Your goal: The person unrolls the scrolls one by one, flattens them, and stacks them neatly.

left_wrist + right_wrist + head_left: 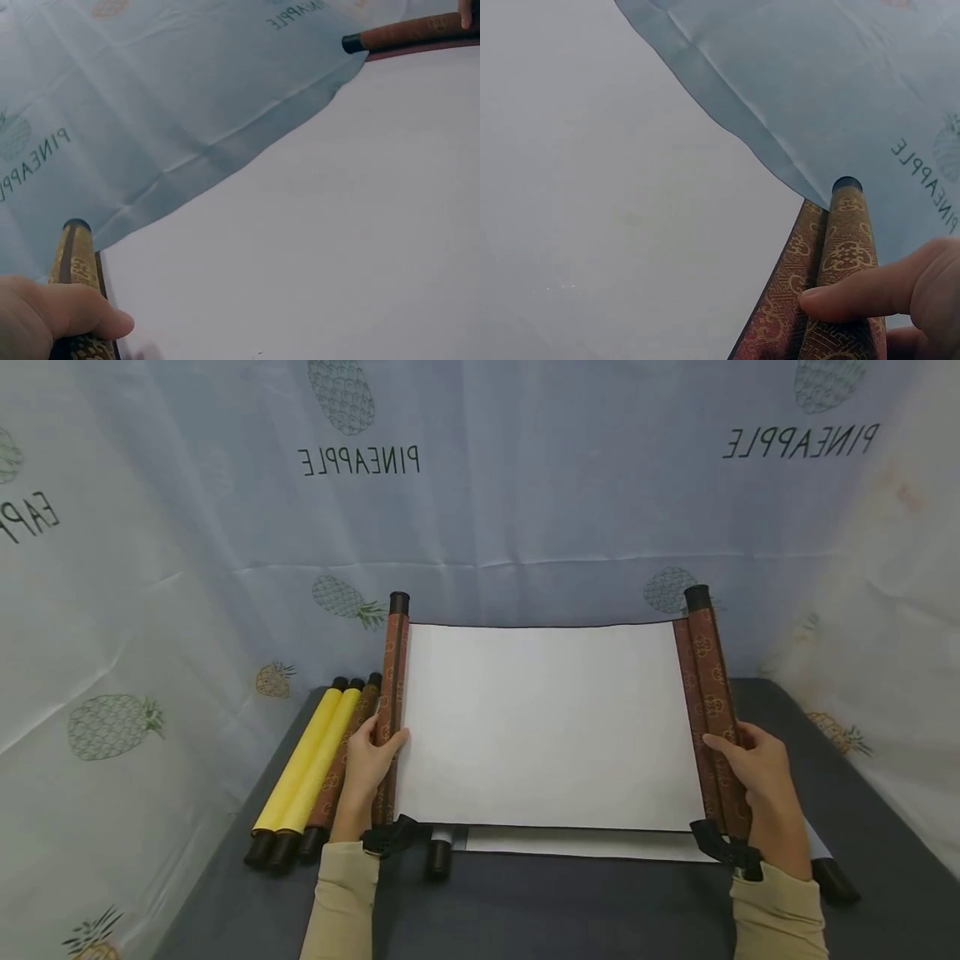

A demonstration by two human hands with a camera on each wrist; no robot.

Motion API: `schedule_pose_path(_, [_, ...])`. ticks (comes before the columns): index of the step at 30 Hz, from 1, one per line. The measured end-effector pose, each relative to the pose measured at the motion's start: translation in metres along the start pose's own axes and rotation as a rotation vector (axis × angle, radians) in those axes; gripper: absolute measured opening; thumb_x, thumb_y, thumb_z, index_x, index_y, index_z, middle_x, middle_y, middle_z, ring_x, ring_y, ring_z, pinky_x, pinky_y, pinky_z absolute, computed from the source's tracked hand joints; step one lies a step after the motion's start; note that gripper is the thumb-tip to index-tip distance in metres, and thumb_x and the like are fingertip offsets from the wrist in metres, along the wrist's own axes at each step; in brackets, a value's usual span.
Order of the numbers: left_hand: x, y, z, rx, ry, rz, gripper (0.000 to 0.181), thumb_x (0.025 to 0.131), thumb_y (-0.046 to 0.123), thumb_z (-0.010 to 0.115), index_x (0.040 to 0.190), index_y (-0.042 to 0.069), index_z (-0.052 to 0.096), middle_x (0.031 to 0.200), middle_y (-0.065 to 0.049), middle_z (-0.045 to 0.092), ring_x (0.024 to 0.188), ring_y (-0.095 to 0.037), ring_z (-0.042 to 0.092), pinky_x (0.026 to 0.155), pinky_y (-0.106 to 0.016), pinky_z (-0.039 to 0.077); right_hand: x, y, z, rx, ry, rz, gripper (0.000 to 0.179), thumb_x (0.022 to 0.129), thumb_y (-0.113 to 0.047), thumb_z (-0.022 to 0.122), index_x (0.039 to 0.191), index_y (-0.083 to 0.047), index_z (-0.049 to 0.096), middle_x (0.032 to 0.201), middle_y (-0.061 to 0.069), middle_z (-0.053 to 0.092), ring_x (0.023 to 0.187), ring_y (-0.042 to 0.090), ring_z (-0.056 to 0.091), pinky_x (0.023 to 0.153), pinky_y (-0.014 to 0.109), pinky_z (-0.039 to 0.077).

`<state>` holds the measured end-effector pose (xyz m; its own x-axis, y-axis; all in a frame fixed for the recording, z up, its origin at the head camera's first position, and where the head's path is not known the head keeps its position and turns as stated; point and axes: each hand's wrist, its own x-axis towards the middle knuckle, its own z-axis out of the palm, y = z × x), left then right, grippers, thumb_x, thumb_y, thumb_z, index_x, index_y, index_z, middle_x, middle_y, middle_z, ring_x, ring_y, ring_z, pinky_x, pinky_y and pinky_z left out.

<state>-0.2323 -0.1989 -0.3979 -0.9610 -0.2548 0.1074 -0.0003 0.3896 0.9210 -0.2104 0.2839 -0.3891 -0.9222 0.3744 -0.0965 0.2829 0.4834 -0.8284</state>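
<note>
A hanging scroll with a blank white sheet [547, 727] is spread between my two hands, raised over the table. My left hand [367, 764] grips its left roll [390, 677], which has brown patterned cloth and black end caps. With the thumb in front, my right hand [765, 768] holds the matching right roll [712, 685]. In the left wrist view the left thumb [82, 309] lies across its roll. The right wrist view has the right thumb [847, 295] pressed along the other roll [847, 255]. The fingers behind the rolls are mostly hidden.
Beneath the raised scroll lies another unrolled white sheet [585, 843], with pale black-capped rolls [441, 852] at its sides, mostly covered. On the left, two yellow rolled scrolls [300, 760] and a brown one [324, 806] lie side by side on the dark table [562, 910]. Pineapple-print curtains [525, 510] surround it.
</note>
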Motion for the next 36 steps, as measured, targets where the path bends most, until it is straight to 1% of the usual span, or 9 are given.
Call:
schedule_pose_path(4, [-0.0005,-0.0016,-0.0047,-0.013,-0.008,0.021,0.057,0.093,0.018,0.063,0.142,-0.002,0.043,0.128,-0.026,0.057,0.109,-0.031,0.058,0.082,-0.025,0.051,-0.0009,-0.0011,0.0007,0.054,-0.017,0.003,0.071,0.098,-0.03,0.047,0.15,0.007,0.017,0.15,0.036,0.027,0.13,0.05,0.036,0.102,0.06,0.037])
schedule_pose_path(7, [-0.0021,-0.0026,-0.0061,-0.031,0.001,0.065,0.06,0.091,0.025,0.065,0.14,-0.004,0.045,0.125,-0.027,0.058,0.103,-0.03,0.06,0.079,-0.027,0.052,-0.001,-0.0014,0.0,0.074,-0.014,0.005,0.07,0.099,-0.029,0.045,0.151,0.007,0.016,0.151,0.036,0.025,0.133,0.05,0.033,0.107,0.063,0.032])
schedule_pose_path(10, [-0.0029,-0.0029,-0.0067,-0.046,-0.01,0.089,0.068,0.091,0.032,0.065,0.143,-0.003,0.041,0.132,-0.027,0.054,0.112,-0.035,0.058,0.089,-0.04,0.054,-0.0003,-0.0009,-0.0011,0.095,-0.009,0.013,0.069,0.1,-0.03,0.045,0.151,0.006,0.016,0.152,0.035,0.025,0.134,0.05,0.032,0.108,0.064,0.03])
schedule_pose_path(14, [-0.0003,-0.0018,-0.0084,-0.049,-0.07,0.048,0.069,0.097,0.031,0.056,0.152,0.004,0.024,0.156,-0.025,0.027,0.144,-0.042,0.03,0.113,-0.06,0.03,0.0016,-0.0002,-0.0029,0.116,0.008,0.012,0.069,0.1,-0.032,0.043,0.151,0.006,0.017,0.152,0.034,0.026,0.134,0.048,0.032,0.108,0.064,0.029])
schedule_pose_path(17, [0.0027,-0.0015,-0.01,-0.044,-0.107,0.039,0.068,0.101,0.025,0.049,0.156,0.011,0.012,0.163,-0.018,0.009,0.151,-0.04,0.01,0.118,-0.062,0.017,0.0028,0.0004,-0.0035,0.117,0.027,0.009,0.068,0.1,-0.032,0.043,0.151,0.005,0.018,0.152,0.033,0.027,0.132,0.047,0.034,0.107,0.063,0.03])
schedule_pose_path(20, [0.0037,-0.0006,-0.0105,-0.041,-0.13,0.06,0.069,0.102,0.024,0.046,0.157,0.017,0.006,0.165,-0.011,0.003,0.152,-0.037,0.004,0.119,-0.063,0.013,0.004,0.0014,-0.0033,0.115,0.049,0.005,0.067,0.1,-0.032,0.043,0.151,0.004,0.018,0.151,0.032,0.029,0.13,0.045,0.036,0.106,0.061,0.032])
schedule_pose_path(27, [0.0052,-0.0031,-0.008,-0.06,-0.122,0.101,0.069,0.1,0.019,0.051,0.156,0.019,0.011,0.165,-0.008,0.006,0.153,-0.034,0.005,0.118,-0.063,0.015,0.0046,0.002,-0.0029,0.109,0.08,-0.002,0.065,0.1,-0.03,0.044,0.151,0.004,0.022,0.149,0.031,0.033,0.124,0.042,0.04,0.1,0.057,0.037])
schedule_pose_path(31, [0.0058,-0.0045,-0.0057,-0.043,-0.083,0.124,0.078,0.092,0.013,0.062,0.156,0.016,0.016,0.163,-0.014,0.014,0.151,-0.039,0.013,0.115,-0.064,0.022,0.0034,0.0009,-0.003,0.089,0.091,0.003,0.065,0.098,-0.029,0.046,0.15,0.003,0.024,0.148,0.029,0.035,0.119,0.038,0.045,0.093,0.05,0.042])
schedule_pose_path(36, [0.005,-0.0066,-0.0054,-0.016,-0.051,0.149,0.089,0.083,0.006,0.073,0.155,0.013,0.02,0.161,-0.019,0.018,0.147,-0.045,0.02,0.111,-0.066,0.028,0.0022,0.0005,-0.0051,0.085,0.069,0.026,0.07,0.095,-0.027,0.053,0.152,0.001,0.022,0.152,0.028,0.033,0.118,0.035,0.046,0.097,0.049,0.044])
